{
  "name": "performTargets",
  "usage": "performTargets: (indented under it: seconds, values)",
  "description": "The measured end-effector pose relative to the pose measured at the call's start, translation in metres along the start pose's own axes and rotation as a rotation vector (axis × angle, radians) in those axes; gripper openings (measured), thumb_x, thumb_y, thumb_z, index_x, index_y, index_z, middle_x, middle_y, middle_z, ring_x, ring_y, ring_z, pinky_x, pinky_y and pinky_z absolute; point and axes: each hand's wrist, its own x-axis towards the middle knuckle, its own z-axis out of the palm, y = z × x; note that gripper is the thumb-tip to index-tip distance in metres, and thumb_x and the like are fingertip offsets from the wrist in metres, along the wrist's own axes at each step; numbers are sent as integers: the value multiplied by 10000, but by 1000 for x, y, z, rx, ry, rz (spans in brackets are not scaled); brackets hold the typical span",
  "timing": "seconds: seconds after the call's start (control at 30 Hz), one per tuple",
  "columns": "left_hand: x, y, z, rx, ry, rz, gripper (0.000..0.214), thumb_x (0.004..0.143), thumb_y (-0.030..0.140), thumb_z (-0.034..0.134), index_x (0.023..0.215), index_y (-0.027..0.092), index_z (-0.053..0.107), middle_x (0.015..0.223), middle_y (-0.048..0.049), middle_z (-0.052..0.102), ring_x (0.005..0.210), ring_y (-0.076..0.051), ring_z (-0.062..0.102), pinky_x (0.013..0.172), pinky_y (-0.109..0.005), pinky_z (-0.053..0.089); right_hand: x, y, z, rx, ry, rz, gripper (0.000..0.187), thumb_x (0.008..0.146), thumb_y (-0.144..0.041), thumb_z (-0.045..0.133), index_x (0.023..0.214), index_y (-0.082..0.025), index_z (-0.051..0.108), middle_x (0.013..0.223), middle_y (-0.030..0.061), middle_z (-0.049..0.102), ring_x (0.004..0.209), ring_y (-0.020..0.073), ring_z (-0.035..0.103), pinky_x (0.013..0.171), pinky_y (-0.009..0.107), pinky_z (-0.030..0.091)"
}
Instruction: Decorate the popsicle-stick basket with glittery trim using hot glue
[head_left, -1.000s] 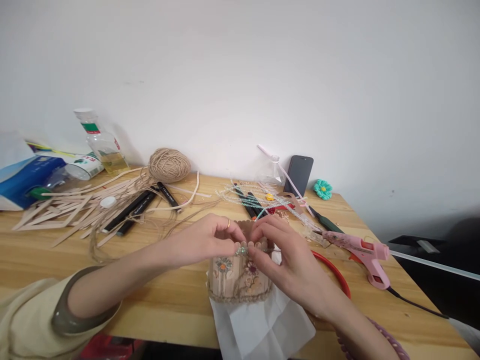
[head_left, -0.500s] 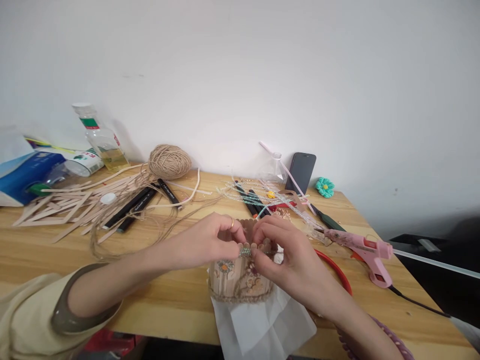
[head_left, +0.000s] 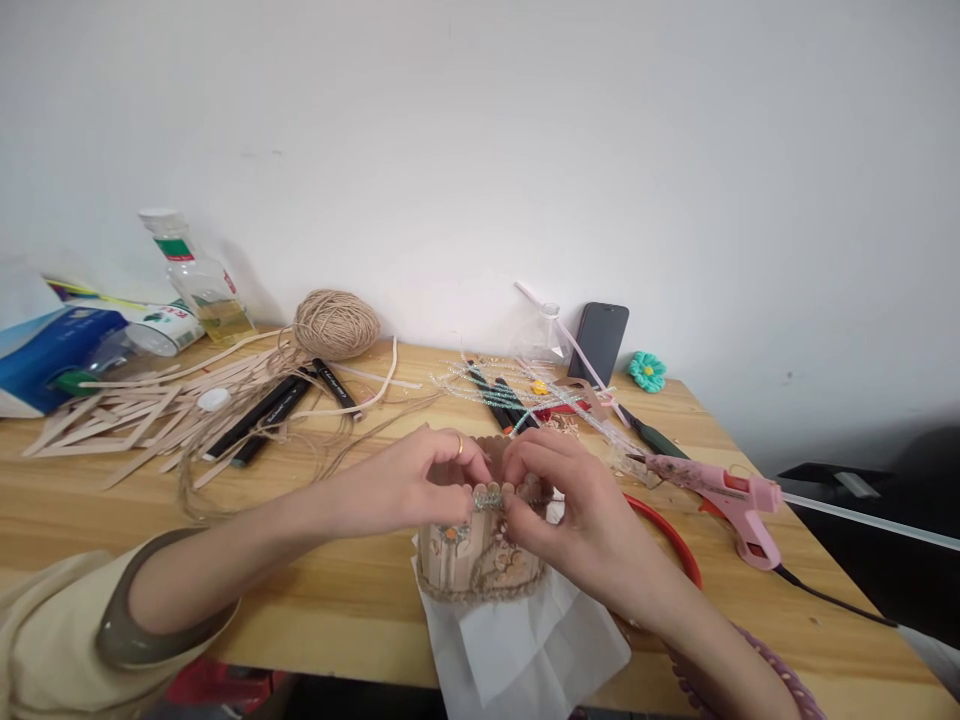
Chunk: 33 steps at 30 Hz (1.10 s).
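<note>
A small holder (head_left: 480,570) built of wooden craft sticks stands before me, with flower decorations on its front and twine round its base. Along its scalloped upper edge runs a glittery pipe cleaner (head_left: 487,501). My left hand (head_left: 427,480) is closed on the left part of the rim, thumb outside and fingers reaching inside, pressing the strand there. On the right part, my right hand (head_left: 566,500) pinches the strand against the sticks with thumb and forefinger. The fingers hide much of the rim. White paper (head_left: 517,650) lies under the holder.
A pink glue gun (head_left: 731,500) lies at right, with a red ring-shaped thing (head_left: 671,535) beside it. Behind are loose glittery pipe cleaners (head_left: 480,385), a phone (head_left: 598,342) and a twine ball (head_left: 337,324). Craft sticks (head_left: 142,420), markers (head_left: 262,415) and a glass bottle (head_left: 202,285) occupy the left.
My left thumb has shifted slightly left along the rim, baring a little more of the glittery strand. The view has moved slightly; both hands keep their grip.
</note>
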Motion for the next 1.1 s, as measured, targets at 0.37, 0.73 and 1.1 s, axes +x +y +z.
performTargets:
  seconds: [0.37,0.73,1.1]
  values:
    - [-3,5,-7,-61,35,-56,195,637,289,565,782,165,608,796,-6,601,768,-174,528,692,-269,392,-18,19,-18,63,60,-76,120,930,-304,516,1004,-222,564,1019,16,594,972,172,545,837,310,410]
    - [-2,3,-7,-82,21,-52,136,653,270,583,737,163,598,820,-14,608,784,-165,532,719,-265,387,-13,23,-12,57,71,-169,48,928,-235,552,909,-212,590,944,30,597,907,164,552,780,296,431]
    - [-13,6,-9,386,97,46,244,763,355,628,973,233,644,1057,-21,661,1050,-253,552,1017,-417,311,-10,19,4,59,100,-190,58,909,-231,586,901,-190,626,903,33,602,858,153,571,750,285,460]
